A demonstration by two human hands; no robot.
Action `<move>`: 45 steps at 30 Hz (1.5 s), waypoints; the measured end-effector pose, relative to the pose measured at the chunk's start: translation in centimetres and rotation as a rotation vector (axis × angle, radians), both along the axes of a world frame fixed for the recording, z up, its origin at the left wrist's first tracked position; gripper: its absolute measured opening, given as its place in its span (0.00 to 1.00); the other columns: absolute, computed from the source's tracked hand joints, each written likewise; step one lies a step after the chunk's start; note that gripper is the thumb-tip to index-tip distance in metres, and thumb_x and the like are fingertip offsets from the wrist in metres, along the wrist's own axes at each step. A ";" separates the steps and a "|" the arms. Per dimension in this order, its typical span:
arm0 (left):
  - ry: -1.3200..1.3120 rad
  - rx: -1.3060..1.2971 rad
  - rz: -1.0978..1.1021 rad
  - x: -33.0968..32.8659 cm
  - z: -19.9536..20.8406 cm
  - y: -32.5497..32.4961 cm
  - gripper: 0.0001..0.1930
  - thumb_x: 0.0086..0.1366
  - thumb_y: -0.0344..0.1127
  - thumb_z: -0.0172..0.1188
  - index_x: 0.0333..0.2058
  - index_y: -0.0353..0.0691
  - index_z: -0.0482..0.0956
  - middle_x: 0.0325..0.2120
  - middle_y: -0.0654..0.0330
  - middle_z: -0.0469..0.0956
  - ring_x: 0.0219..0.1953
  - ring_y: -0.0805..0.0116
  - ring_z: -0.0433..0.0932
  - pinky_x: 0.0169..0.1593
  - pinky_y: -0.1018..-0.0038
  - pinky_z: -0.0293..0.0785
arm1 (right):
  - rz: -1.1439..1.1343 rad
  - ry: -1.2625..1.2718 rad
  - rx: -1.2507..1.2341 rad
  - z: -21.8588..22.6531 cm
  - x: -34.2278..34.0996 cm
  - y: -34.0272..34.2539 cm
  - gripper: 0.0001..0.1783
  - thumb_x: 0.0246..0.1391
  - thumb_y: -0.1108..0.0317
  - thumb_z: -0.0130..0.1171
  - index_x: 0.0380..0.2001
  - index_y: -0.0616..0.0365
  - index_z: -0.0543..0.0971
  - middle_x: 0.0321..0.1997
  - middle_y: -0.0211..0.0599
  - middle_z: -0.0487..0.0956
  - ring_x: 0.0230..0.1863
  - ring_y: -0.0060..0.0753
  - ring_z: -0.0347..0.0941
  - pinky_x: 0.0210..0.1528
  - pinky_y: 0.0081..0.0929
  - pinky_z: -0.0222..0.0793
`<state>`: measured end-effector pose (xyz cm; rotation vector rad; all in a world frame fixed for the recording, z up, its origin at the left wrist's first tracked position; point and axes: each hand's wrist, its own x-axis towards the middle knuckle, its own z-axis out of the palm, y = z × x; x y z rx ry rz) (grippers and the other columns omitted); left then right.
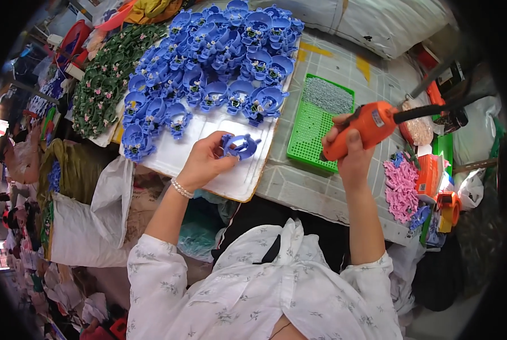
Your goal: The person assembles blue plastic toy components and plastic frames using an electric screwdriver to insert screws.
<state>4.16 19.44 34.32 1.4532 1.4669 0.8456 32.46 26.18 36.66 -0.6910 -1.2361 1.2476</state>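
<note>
My left hand (pixel 211 158) pinches a blue ring-shaped plastic part (pixel 245 148) by its left side, just above the white board (pixel 225 180). In my right hand (pixel 352 161) is an orange electric screwdriver (pixel 369 126), its cable running off to the right. The tool is held over the right side of a green perforated tray (pixel 309 127). Small grey pieces, probably screws (pixel 328 95), are heaped at the tray's far end. Many matching blue plastic parts (pixel 215 93) with little figures on them crowd the far part of the board. The tool's tip is hard to make out.
Dark green parts with pink details (pixel 109 85) are massed at the far left. Pink pieces (pixel 401 190) lie at the table's right edge, near an orange box (pixel 429 175) and a tape dispenser (pixel 448 207). White sacks (pixel 372 25) stand behind the grey table (pixel 298 190).
</note>
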 end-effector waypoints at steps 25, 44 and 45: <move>-1.316 -0.362 0.140 5.1 -2.3 -2.2 0.16 0.63 0.35 0.50 0.48 0.38 0.66 0.45 0.41 0.71 0.38 0.57 0.78 0.36 0.71 0.78 | -0.025 0.153 -0.012 -4.2 -4.9 2.7 0.26 0.46 0.53 0.63 0.36 0.65 0.67 0.21 0.34 0.72 0.21 0.24 0.71 0.26 0.24 0.70; -1.132 -0.311 0.221 6.5 -1.4 -1.8 0.23 0.53 0.21 0.54 0.49 0.35 0.64 0.42 0.48 0.74 0.37 0.62 0.79 0.36 0.74 0.80 | -0.088 0.030 -0.001 -4.0 -5.2 2.7 0.31 0.45 0.42 0.59 0.35 0.63 0.69 0.22 0.33 0.71 0.22 0.27 0.69 0.25 0.25 0.68; -1.142 -0.316 0.229 6.6 -1.4 -1.8 0.23 0.53 0.21 0.54 0.49 0.36 0.64 0.42 0.48 0.73 0.37 0.62 0.79 0.36 0.74 0.80 | -0.089 0.032 0.004 -4.0 -5.1 2.7 0.32 0.45 0.42 0.59 0.35 0.63 0.69 0.22 0.33 0.71 0.22 0.27 0.69 0.25 0.25 0.68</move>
